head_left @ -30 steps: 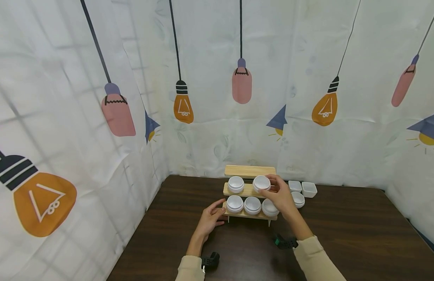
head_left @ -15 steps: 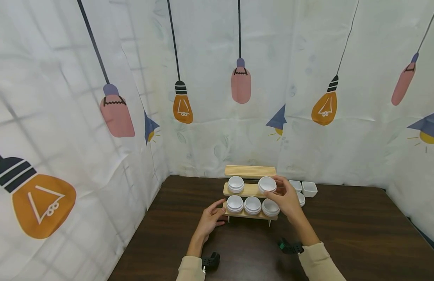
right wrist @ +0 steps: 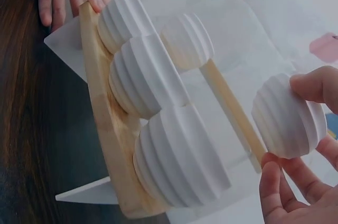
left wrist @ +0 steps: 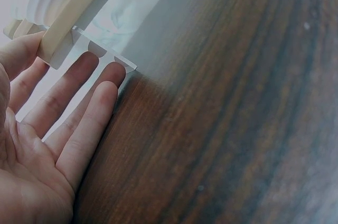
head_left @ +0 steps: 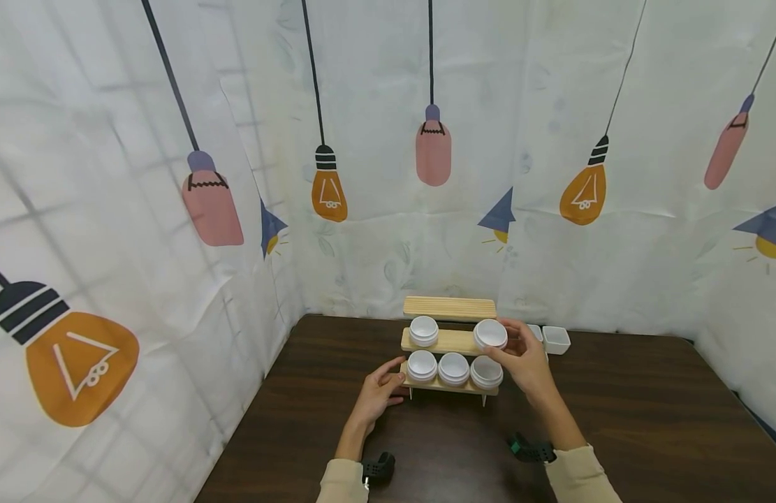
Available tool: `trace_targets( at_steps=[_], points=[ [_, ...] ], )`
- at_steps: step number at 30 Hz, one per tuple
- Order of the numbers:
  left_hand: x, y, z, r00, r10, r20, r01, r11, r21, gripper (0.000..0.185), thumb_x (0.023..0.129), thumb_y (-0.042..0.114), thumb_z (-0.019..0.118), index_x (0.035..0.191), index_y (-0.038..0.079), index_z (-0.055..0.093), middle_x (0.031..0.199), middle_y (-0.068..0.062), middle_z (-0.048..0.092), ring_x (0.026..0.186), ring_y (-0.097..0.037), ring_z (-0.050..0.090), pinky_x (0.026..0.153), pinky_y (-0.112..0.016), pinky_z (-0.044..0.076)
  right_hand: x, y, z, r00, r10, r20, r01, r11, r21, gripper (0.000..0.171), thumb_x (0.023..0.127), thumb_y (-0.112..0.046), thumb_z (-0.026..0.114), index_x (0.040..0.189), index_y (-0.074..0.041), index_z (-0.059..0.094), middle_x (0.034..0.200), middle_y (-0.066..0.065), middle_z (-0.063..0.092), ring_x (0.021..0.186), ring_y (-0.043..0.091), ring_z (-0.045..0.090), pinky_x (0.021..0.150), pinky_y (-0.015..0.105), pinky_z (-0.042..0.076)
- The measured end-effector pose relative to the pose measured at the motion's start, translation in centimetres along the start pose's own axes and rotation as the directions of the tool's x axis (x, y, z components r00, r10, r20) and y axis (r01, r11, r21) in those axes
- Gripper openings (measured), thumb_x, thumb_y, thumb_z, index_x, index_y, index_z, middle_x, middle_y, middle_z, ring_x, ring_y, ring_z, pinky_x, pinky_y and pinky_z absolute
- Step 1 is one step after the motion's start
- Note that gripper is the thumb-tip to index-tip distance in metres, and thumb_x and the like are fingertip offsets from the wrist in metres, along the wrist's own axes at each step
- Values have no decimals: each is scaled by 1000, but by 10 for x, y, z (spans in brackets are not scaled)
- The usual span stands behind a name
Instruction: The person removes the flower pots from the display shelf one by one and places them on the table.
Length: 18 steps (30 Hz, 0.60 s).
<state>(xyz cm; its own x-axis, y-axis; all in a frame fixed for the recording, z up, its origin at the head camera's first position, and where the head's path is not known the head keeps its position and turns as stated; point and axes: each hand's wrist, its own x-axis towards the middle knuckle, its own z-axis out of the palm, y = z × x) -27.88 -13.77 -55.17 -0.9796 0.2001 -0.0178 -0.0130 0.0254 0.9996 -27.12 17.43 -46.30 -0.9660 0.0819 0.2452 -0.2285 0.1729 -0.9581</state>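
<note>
White and ribbed, the small bowl (head_left: 491, 333) sits pinched in the right hand (head_left: 524, 358), thumb on one side of its wall and fingertips (right wrist: 274, 180) on the other, so the grip is clamped round it. The bowl lies at about 10 o'clock from the palm, at the right end of the middle step of the wooden tiered rack (head_left: 449, 342); whether it rests on the wood cannot be told. Its mouth faces up in the head view, and being round it shows no long axis. At 9 o'clock from it, a second white bowl (head_left: 423, 330) stands on the same step. Three more bowls (head_left: 453, 368) fill the lowest step in a row. The left hand (head_left: 378, 391) lies with fingers straight and relaxed, thumb touching the rack's left end. Behind the right hand, at 1 o'clock, a square white dish (head_left: 556, 339) stands on the dark wooden counter (head_left: 645, 419).
</note>
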Motion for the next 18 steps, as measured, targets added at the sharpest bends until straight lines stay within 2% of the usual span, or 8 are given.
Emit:
trace_targets(
  at_steps=[5,13,18],
  points=[
    [-1,1,1,1000,-2,-2,1,1000,-2,51,104,29,62,151,13,51,119,-14,73,102,-26,72,87,-47,61,-2,3,-6,999,23,-25,-24,1000,-20,61,84,-10,85,138,-8,57,120,7,56,94,8,57,79,16,51],
    [-1,2,1,1000,4,-5,-4,1000,0,50,104,29,62,151,13,51,119,-14,73,103,-27,72,88,-48,61,-5,7,-12,998,35,-56,-37,999,-31,60,84,-10,85,137,-7,57,123,8,57,94,5,58,77,16,50],
    [-1,2,1,1000,1,-3,-1,1000,2,50,104,29,61,151,13,51,119,-15,73,104,-28,72,88,-48,61,-7,11,-16,997,29,-75,-30,999,-15,58,82,-6,86,134,-5,59,114,0,59,93,4,60,78,16,52]
  ],
)
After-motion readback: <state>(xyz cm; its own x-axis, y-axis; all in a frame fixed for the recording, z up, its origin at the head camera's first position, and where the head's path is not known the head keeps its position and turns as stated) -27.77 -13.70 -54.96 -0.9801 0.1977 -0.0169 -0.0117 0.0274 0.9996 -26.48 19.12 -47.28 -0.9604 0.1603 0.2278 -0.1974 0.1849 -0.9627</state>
